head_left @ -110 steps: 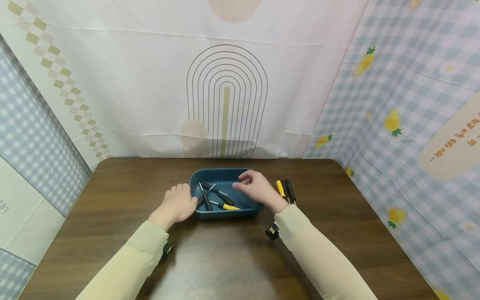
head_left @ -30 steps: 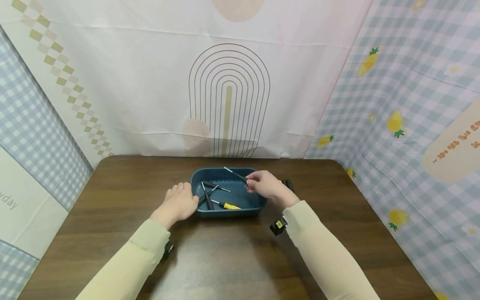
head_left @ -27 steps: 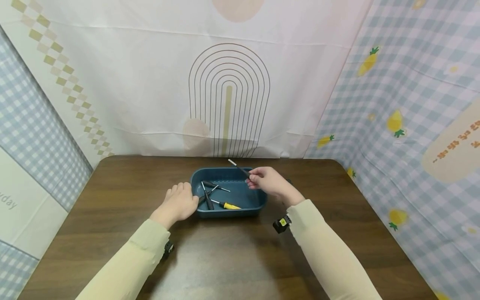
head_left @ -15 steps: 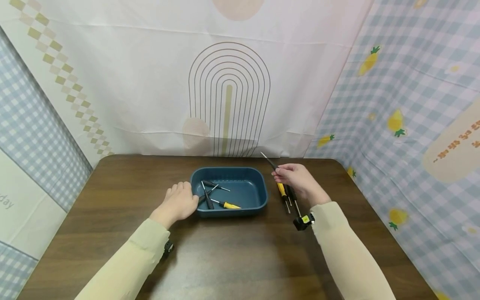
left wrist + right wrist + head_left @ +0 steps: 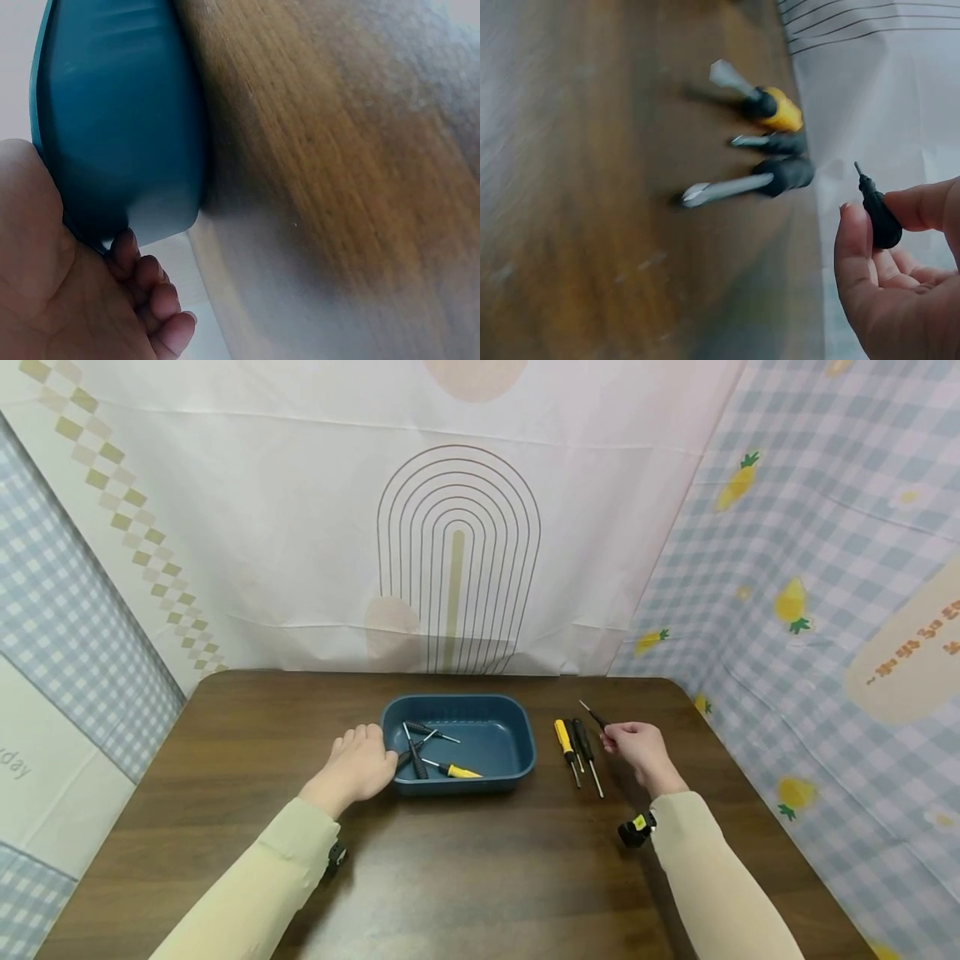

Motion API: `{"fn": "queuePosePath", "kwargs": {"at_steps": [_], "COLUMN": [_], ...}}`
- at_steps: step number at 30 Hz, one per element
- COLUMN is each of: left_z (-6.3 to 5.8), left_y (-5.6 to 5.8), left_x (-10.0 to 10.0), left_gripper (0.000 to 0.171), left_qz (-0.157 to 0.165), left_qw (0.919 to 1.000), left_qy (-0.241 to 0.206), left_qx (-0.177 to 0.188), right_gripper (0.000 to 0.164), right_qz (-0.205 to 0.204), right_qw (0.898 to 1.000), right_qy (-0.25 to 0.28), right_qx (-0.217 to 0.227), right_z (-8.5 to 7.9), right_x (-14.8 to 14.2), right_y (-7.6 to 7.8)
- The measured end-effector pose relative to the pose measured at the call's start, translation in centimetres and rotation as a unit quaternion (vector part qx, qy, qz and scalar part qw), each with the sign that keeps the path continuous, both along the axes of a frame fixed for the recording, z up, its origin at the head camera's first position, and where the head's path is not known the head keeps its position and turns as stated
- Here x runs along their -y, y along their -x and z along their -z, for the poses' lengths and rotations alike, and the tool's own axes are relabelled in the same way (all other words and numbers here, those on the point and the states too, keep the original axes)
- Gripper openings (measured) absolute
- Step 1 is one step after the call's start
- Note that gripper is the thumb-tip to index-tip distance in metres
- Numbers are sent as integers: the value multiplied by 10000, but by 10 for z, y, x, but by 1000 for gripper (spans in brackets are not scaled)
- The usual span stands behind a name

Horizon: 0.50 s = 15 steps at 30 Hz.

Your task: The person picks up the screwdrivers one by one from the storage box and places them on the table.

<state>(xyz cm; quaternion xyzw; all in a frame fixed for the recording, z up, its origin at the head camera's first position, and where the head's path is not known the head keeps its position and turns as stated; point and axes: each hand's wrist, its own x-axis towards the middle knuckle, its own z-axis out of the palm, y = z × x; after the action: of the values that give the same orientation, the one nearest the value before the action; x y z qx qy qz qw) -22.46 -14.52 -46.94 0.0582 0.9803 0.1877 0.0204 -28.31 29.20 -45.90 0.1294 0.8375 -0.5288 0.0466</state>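
Observation:
My right hand [image 5: 637, 750] pinches a small black-handled screwdriver [image 5: 883, 221] between thumb and fingers, its thin shaft pointing up and away to the left. It is just right of a row on the table: a yellow-handled screwdriver [image 5: 563, 739], a short black one [image 5: 577, 735] and a longer black one [image 5: 586, 745], all with shafts toward me. My left hand [image 5: 356, 764] holds the left end of a blue tray [image 5: 516, 739], fingers curled at its rim in the left wrist view. Inside the tray lie a yellow screwdriver [image 5: 459, 772] and several black ones [image 5: 417, 763], partly crossed.
The brown wooden table [image 5: 457, 868] runs back to a white printed curtain [image 5: 300, 527]. A blue checked cloth [image 5: 795, 527] hangs along the right side. Both wrists carry small black cameras.
My right hand has lifted the black screwdriver out of the tray and carried it right, past the row on the table, now lower. The left hand has stayed at the tray.

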Motion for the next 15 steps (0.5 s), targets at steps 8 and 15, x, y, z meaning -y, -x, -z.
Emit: {"fn": "queuePosePath", "kwargs": {"at_steps": [8, 15], "left_z": [1, 2], "left_y": [1, 0], "left_x": [1, 1], "left_gripper": [36, 34], "left_qz": [-35, -3], "left_qw": [10000, 10000], "left_qy": [28, 30], "left_qx": [-26, -93], "right_gripper": [25, 21], "right_qz": [123, -80], "right_qw": [9949, 9838], "right_qy": [-997, -1788], "right_qx": [74, 123], "right_z": [14, 12], "right_x": [-5, -4], "right_y": [-10, -19]}}
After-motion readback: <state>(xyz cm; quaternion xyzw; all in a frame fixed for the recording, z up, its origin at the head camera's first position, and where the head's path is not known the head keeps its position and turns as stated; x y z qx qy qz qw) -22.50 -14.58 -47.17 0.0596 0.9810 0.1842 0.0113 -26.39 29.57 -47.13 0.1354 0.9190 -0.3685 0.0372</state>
